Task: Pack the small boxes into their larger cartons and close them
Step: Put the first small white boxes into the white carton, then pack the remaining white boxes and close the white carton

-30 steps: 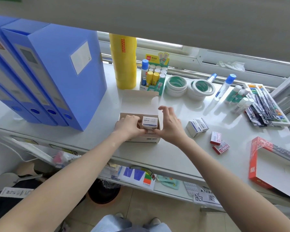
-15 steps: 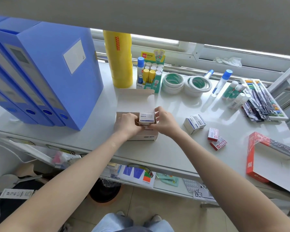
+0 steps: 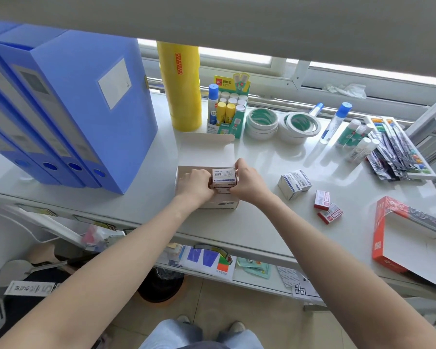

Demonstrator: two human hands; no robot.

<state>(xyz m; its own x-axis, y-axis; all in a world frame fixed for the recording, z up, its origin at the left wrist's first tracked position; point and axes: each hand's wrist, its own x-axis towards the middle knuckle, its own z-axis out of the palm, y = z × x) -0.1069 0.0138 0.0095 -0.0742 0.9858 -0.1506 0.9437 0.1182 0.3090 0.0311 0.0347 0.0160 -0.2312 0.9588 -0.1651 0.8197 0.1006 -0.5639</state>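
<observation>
Since a second before, the right hand (image 3: 249, 183) had closed beside the left hand (image 3: 195, 183); both clasped the small box (image 3: 223, 175). White with blue print, it sat in the open carton (image 3: 219, 204) at the table's (image 3: 262, 222) front.

A stationery stockroom or office-supply shop: blue file boxes (image 3: 68, 109) at the left, glue sticks in a display carton (image 3: 230, 107), tape rolls (image 3: 261, 120) and packaged pens (image 3: 398, 147) crowd a white shelf (image 3: 275, 222).
</observation>
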